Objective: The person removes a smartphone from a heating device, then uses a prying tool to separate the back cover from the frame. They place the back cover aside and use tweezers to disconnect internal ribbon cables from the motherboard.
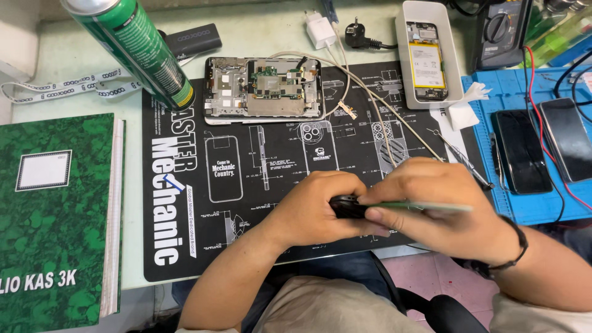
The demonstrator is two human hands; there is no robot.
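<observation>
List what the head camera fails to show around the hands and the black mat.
- Small black object: mostly wrapped by the left hand and right hand; its kind is unclear.
- Thin green tool: its working end is hidden behind the fingers.
- Green spray can: top cut off by the frame edge.
- Green ledger book: bottom cut off.

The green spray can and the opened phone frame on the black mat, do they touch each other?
Cannot tell. In the head view the green spray can overlaps the corner of the opened phone frame, hiding any contact or gap.
</observation>
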